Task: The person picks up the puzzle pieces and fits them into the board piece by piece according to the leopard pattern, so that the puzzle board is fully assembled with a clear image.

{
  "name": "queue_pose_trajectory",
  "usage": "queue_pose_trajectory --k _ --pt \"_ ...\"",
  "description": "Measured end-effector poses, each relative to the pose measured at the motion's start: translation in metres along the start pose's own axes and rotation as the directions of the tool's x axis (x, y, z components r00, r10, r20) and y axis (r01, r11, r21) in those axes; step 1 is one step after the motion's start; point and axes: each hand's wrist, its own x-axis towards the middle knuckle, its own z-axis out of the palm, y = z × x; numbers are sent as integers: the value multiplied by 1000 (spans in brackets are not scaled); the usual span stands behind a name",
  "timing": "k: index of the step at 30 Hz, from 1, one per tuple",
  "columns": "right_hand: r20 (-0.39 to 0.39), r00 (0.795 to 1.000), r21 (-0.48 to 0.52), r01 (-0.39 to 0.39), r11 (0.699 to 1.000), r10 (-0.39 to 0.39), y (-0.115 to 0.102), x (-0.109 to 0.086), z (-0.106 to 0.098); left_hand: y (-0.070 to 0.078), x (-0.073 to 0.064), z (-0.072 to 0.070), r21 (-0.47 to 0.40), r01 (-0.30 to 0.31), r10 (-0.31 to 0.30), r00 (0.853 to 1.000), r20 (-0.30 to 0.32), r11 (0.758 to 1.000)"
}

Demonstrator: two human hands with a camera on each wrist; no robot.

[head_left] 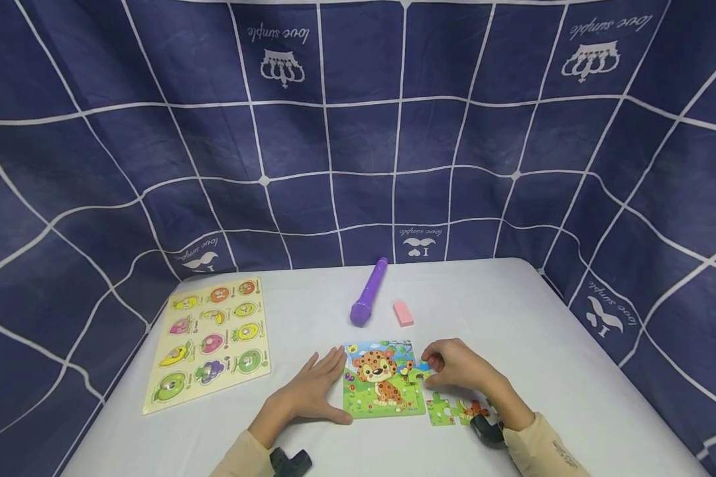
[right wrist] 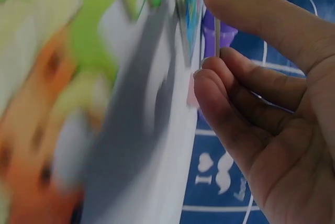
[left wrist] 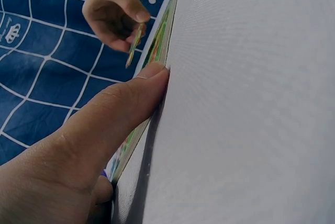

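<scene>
A square jigsaw puzzle (head_left: 372,404) with a cartoon leopard cub on grass lies flat on the table. My left hand (head_left: 313,395) rests along its left side, fingers extended, with the thumb (left wrist: 123,103) against the edge at the near corner. At the puzzle's right side, my right hand (head_left: 458,364) pinches a thin jigsaw piece (left wrist: 136,46) between thumb and fingers. That piece is raised off the table and appears edge-on in both wrist views. Loose jigsaw pieces (head_left: 440,411) lie below the right hand, partly covered by the wrist and its camera.
A wooden fruit peg board (head_left: 199,344) lies at the left. Behind the puzzle are a purple toy microphone (head_left: 370,291) and a pink block (head_left: 402,313). A blue curtain (head_left: 358,139) with white grid lines borders the back and sides of the white table (head_left: 483,298).
</scene>
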Motion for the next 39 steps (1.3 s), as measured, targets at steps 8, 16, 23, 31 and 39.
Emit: queue_pose_trajectory --k 8,16,23,31,39 --pt "33 998 -8 45 999 -45 -14 17 14 0 -1 0 4 -10 10 1000 -7 1000" --pt "50 998 -36 36 999 -34 -21 21 19 0 -2 0 13 -24 24 1000 -13 1000" --pt "62 998 -64 20 998 -16 -22 23 21 1 -2 -1 20 -16 16 1000 -9 1000" --pt "75 997 -54 21 998 -17 -21 23 18 1 -2 -1 15 -11 12 1000 -4 1000" --pt "53 998 -58 36 998 -33 -26 27 10 2 -2 -2 12 -6 6 1000 1 1000"
